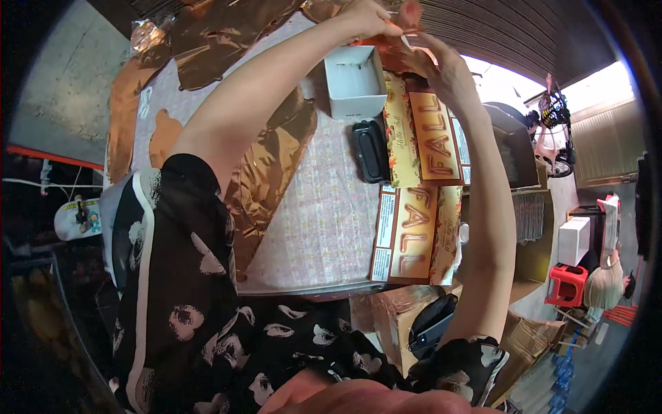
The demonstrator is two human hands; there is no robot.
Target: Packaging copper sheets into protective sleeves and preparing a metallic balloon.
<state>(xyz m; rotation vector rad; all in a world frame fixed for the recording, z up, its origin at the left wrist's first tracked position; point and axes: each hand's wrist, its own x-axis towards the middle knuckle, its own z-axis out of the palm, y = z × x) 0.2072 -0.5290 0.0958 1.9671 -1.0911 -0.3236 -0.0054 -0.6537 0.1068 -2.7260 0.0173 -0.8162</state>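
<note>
Both arms reach to the far edge of the table. There my left hand [365, 21] has its fingers pinched together around something thin that I cannot make out. Close beside it, my right hand [445, 65] curls its fingers toward the same spot, also closed. A reddish, see-through film [393, 50] shows beneath the fingers, with a small whitish sliver at the fingertips. Just nearer than the hands stands an open white box [364, 102] holding a stack of white pieces. Under my right forearm lie flat printed packets [433, 141] in brown and yellow, with more packets [408, 238] nearer me.
Copper foil sheets [272, 165] spread over the patterned tablecloth [317, 228]. A black tray-like object [371, 152] sits beside the packets. Cardboard boxes [393, 310] stand below the table's near edge. Farther right are a red stool [567, 284] and a bicycle [555, 131].
</note>
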